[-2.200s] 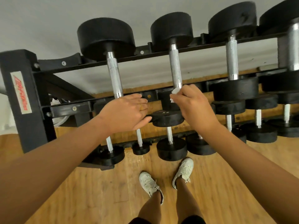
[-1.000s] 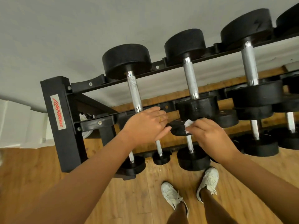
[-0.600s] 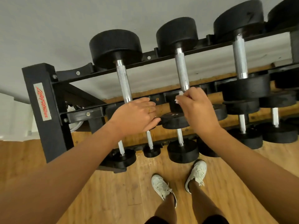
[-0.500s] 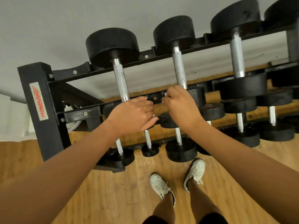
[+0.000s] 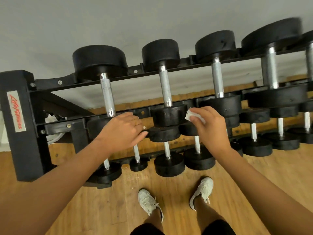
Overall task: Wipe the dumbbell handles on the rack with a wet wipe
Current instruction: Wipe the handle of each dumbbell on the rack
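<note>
White wet wipe [image 5: 193, 115] sits pinched in my right hand [image 5: 211, 131] beside the near head of the second dumbbell [image 5: 166, 116], clear of its steel handle [image 5: 166, 89], my left hand [image 5: 122, 131] resting flat-fingered at the rack [image 5: 28, 150] front, so I'd wrap the wipe round a handle and stroke its full length

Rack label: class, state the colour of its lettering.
Red, on a pale grey label, clearest in the head view.

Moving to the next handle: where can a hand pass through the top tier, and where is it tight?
Open gaps: between leftmost handle and second handle, and between second and third handle, back rail to front rail. Tight below: middle-tier heads crowd by the right hand.
</note>
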A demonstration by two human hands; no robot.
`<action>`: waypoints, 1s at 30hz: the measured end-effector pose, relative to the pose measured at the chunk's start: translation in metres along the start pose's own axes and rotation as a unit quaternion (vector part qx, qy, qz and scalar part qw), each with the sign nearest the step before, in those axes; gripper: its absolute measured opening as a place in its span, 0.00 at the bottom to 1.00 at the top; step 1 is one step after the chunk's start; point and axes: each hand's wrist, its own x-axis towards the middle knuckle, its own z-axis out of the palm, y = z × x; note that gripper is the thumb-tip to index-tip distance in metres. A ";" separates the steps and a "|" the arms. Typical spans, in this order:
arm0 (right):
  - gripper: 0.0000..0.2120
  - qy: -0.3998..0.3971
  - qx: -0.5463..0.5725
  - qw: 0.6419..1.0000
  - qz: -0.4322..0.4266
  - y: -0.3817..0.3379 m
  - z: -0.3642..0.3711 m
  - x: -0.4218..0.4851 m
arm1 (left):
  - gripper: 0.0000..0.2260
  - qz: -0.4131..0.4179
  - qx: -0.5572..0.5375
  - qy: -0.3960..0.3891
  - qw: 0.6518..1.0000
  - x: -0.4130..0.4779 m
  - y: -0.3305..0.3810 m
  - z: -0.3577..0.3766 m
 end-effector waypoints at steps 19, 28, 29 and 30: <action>0.09 -0.024 0.232 0.970 0.065 0.156 -0.143 0.112 | 0.16 0.070 0.165 -0.129 0.975 0.173 0.091 0.014; 0.11 0.051 0.306 0.947 0.080 0.145 -0.121 0.201 | 0.19 0.058 0.099 -0.112 0.987 0.175 0.085 0.023; 0.11 0.064 0.308 0.945 0.083 0.142 -0.117 0.213 | 0.19 0.059 0.089 -0.105 0.989 0.174 0.083 0.025; 0.11 0.072 0.304 0.946 0.088 0.140 -0.113 0.223 | 0.19 0.060 0.079 -0.097 0.990 0.173 0.082 0.027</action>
